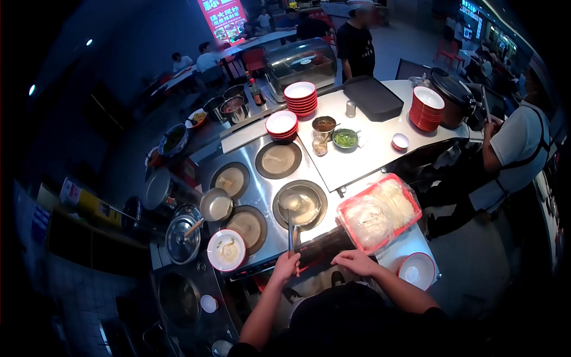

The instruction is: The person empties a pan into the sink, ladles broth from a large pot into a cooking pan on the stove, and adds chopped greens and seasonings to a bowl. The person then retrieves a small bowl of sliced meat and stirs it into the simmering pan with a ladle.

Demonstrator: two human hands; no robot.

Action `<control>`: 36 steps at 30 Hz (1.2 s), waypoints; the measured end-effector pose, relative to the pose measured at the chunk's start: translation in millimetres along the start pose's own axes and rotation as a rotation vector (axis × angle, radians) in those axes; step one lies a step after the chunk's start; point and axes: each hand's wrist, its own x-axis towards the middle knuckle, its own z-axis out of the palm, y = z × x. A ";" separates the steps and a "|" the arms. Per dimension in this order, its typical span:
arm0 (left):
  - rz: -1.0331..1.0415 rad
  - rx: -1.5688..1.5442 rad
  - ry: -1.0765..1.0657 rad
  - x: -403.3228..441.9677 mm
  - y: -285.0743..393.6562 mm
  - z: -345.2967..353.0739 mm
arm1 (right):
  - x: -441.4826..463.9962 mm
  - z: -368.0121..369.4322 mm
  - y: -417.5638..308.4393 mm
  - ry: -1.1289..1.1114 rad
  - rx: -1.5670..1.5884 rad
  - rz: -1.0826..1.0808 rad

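Observation:
My left hand [287,266] is closed around the lower end of a long handle. The handle belongs to what looks like a ladle [291,202], its bowl over a shallow pan [310,215] of pale liquid on the front right burner. My right hand [355,262] hovers at the counter's front edge, fingers loosely bent, with nothing visible in it. Just beyond it lies a red tray [364,249] of pale dough or noodles [369,221] under clear plastic. A red-rimmed white bowl [227,250] with food remnants sits left of my left hand.
Round burner plates [278,159] fill the steel cooktop. A small saucepan [216,205] and lidded pot [183,235] stand left. Stacked bowls [301,98], a bowl of chopped greens [345,138] and a black tray [375,98] occupy the white counter. A person [514,149] stands at right.

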 end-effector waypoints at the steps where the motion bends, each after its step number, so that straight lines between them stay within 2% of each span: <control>1: 0.010 0.029 0.018 3.0 -2.0 -0.4 | 2.9 -0.6 5.4 -0.009 0.033 0.015; 6: 0.059 0.301 0.158 0.4 0.9 6.1 | 7.8 2.9 8.4 -0.051 0.112 0.098; 11: 0.109 0.532 0.338 -7.2 1.3 7.1 | 17.5 12.4 4.8 -0.077 0.022 0.160; 14: 0.531 0.986 0.578 21.7 -46.4 -11.8 | 33.3 20.7 13.4 -0.096 -0.041 0.180; 17: 0.368 0.881 0.527 24.2 -49.4 -9.5 | 51.2 30.3 21.1 -0.146 -0.077 0.226; 20: 0.050 0.238 0.152 1.2 -14.7 7.9 | 74.1 37.6 32.4 -0.183 -0.058 0.288; 21: 0.039 0.089 0.084 -1.2 -13.2 12.0 | 79.5 40.1 31.5 -0.192 -0.045 0.309; 24: 0.070 -0.087 -0.077 -6.2 -10.0 22.2 | 89.8 45.8 28.3 -0.156 -0.013 0.317; 29: 0.003 -0.398 -0.241 6.4 -31.3 36.3 | 94.7 40.4 21.1 -0.234 0.105 0.352; 32: -0.065 -0.526 -0.260 15.0 -41.3 45.3 | 95.7 37.2 18.9 -0.221 0.203 0.383; 36: -0.028 -0.523 -0.276 23.3 -43.0 51.4 | 103.0 28.9 29.3 -0.217 0.262 0.387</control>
